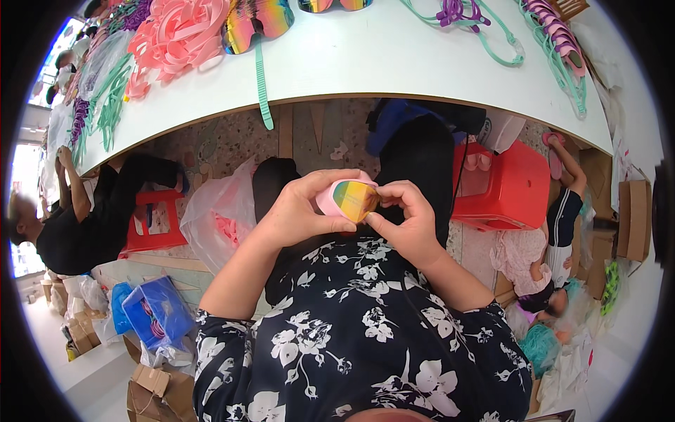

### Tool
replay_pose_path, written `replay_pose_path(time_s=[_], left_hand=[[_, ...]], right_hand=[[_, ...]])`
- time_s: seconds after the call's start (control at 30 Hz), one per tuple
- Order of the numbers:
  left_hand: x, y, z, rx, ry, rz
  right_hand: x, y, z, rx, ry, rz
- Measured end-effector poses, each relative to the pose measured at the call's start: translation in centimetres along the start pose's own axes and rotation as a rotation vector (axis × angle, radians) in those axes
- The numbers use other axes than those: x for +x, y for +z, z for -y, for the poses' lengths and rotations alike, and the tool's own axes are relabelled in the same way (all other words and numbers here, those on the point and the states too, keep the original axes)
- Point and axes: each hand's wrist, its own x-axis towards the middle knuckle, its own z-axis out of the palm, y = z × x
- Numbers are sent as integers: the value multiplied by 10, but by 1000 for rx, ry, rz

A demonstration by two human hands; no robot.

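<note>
Above my lap I hold a pair of pink swim goggles [356,200] with a mirrored lens in yellow, orange and green. My left hand [295,213] is wrapped round the pink frame, its thumb along the lower edge. At the lens's right edge, the thumb and fingers of my right hand [410,224] are pinched together. Whether they grip only the rim or also a thin film on the lens, I cannot tell. The far part of the goggles is hidden behind my left fingers.
A white table [337,70] spans ahead, bearing pink straps [179,39], mirrored goggles [256,24] and a teal strap [262,84]. Red stools [503,186] stand on both sides. A plastic bag [218,211] lies left of my knees. People sit at far left and right.
</note>
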Motion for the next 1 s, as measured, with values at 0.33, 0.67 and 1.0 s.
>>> replay_pose_path(time_s=[0.33, 0.67, 1.0], left_hand=[[12, -7, -26, 241, -42, 113], [2, -4, 0, 9, 49, 8], [-6, -14, 1, -245, -39, 54]], right_hand=[[2, -1, -5, 5, -78, 8], [16, -14, 0, 82, -20, 113], [30, -13, -7, 800, 337, 329]])
